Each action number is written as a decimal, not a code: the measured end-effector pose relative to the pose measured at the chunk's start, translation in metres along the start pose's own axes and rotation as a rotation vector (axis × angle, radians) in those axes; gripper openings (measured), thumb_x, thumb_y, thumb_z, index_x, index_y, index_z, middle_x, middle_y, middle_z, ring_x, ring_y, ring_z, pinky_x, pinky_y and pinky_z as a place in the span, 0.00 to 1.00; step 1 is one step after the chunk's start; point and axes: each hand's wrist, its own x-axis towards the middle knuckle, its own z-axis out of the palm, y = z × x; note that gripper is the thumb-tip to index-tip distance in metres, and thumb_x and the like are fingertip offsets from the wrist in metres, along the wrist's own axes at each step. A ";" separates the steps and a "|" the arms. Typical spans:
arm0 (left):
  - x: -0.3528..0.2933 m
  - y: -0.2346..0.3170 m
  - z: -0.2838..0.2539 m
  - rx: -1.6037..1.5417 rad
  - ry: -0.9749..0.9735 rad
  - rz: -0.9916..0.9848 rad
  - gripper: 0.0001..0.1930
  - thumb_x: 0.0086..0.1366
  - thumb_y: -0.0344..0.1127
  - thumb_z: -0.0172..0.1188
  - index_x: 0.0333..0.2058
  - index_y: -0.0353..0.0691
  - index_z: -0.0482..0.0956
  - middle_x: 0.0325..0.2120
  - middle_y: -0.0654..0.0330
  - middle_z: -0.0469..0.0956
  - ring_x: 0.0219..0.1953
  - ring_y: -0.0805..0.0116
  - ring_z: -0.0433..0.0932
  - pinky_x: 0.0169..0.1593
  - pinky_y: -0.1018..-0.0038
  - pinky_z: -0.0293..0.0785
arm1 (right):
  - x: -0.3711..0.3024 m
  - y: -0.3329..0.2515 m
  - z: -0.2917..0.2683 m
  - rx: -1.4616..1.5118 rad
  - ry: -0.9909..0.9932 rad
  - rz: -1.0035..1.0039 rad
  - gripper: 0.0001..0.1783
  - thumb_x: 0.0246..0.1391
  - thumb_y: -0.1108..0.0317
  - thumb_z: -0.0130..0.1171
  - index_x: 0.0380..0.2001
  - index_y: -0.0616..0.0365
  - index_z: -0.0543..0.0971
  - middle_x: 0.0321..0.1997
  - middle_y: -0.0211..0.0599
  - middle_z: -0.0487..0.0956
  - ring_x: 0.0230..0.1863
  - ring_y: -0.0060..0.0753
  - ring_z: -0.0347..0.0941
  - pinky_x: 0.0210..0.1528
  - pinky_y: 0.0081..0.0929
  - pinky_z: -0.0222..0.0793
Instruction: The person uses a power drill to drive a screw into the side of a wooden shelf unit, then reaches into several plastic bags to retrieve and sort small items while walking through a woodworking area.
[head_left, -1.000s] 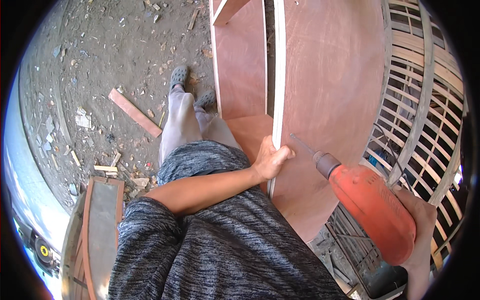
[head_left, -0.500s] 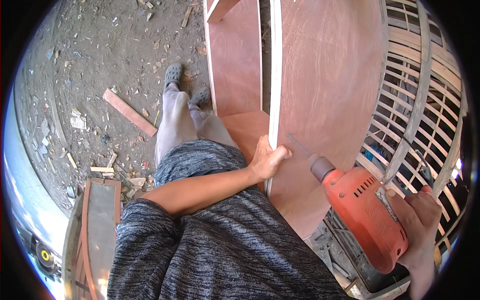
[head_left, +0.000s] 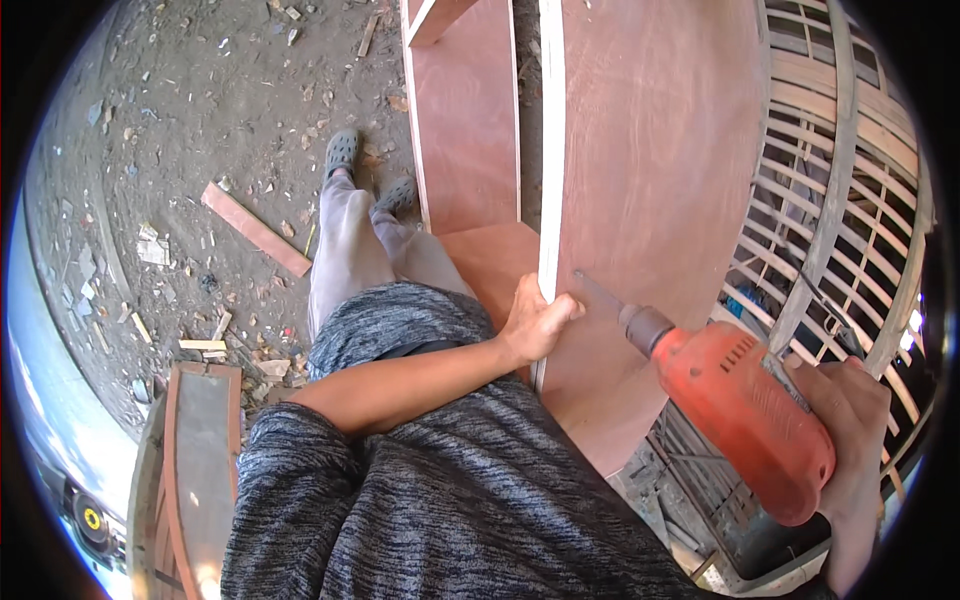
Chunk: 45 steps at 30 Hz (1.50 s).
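My right hand (head_left: 850,410) is closed round the rear of an orange-red power drill (head_left: 745,410), at the lower right. The drill's long bit points up and left, its tip over the face of a reddish plywood panel (head_left: 660,150); whether tip and wood touch, I cannot tell. My left hand (head_left: 540,320) grips the panel's pale front edge (head_left: 551,150), thumb on the face and fingers wrapped round the side. Behind that edge stands a second plywood piece (head_left: 465,130) with pale edging. Part of the drill's handle is hidden by my right hand.
A slatted wooden lattice (head_left: 800,200) runs along the right side. On the dirt floor (head_left: 220,120) at left lie a plywood strip (head_left: 255,230) and scattered scraps. A framed grey board (head_left: 203,450) leans at the lower left, and a dark tray-like frame (head_left: 770,545) sits below the drill.
The drill's body has swung slightly up and to the right with my right hand, while its tip stays near the same spot. My left hand keeps its grip on the panel edge.
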 end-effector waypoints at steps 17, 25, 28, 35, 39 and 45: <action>-0.003 0.002 0.007 -0.073 -0.016 -0.021 0.08 0.52 0.30 0.53 0.27 0.31 0.78 0.24 0.60 0.78 0.29 0.72 0.74 0.37 0.73 0.72 | 0.003 0.004 -0.013 -0.230 -0.067 -0.178 0.31 0.38 0.57 0.70 0.47 0.62 0.81 0.29 0.41 0.79 0.34 0.45 0.77 0.42 0.43 0.67; 0.003 0.010 0.001 -0.132 -0.123 -0.072 0.05 0.56 0.29 0.55 0.31 0.34 0.74 0.26 0.67 0.73 0.32 0.77 0.72 0.40 0.75 0.71 | -0.076 -0.005 0.001 -0.226 0.314 0.252 0.24 0.50 0.59 0.67 0.48 0.62 0.82 0.39 0.44 0.82 0.42 0.42 0.80 0.58 0.40 0.72; 0.004 0.007 0.007 -0.202 -0.189 -0.064 0.10 0.59 0.29 0.57 0.39 0.33 0.77 0.31 0.66 0.77 0.36 0.78 0.74 0.45 0.74 0.73 | -0.137 0.030 0.039 -0.047 0.350 0.535 0.27 0.57 0.63 0.62 0.58 0.66 0.76 0.53 0.49 0.80 0.53 0.43 0.78 0.63 0.39 0.70; -0.012 0.049 0.005 -0.103 0.074 0.143 0.19 0.66 0.33 0.67 0.52 0.31 0.78 0.41 0.61 0.83 0.43 0.78 0.79 0.49 0.75 0.77 | -0.133 0.038 0.173 0.122 0.617 0.496 0.36 0.51 0.75 0.58 0.66 0.69 0.69 0.62 0.55 0.77 0.61 0.49 0.76 0.65 0.39 0.69; -0.009 0.054 0.001 0.000 0.048 0.062 0.19 0.66 0.35 0.69 0.52 0.31 0.79 0.39 0.60 0.85 0.39 0.76 0.81 0.46 0.75 0.80 | -0.123 0.022 0.225 0.203 0.745 0.578 0.37 0.45 0.81 0.58 0.64 0.72 0.70 0.61 0.58 0.77 0.60 0.49 0.77 0.64 0.39 0.70; -0.012 0.055 -0.002 0.174 0.068 0.039 0.19 0.66 0.35 0.70 0.50 0.30 0.79 0.38 0.56 0.86 0.39 0.74 0.83 0.44 0.72 0.82 | -0.115 0.014 0.302 0.128 0.904 0.494 0.44 0.36 0.88 0.59 0.65 0.68 0.70 0.62 0.55 0.78 0.62 0.51 0.76 0.66 0.39 0.67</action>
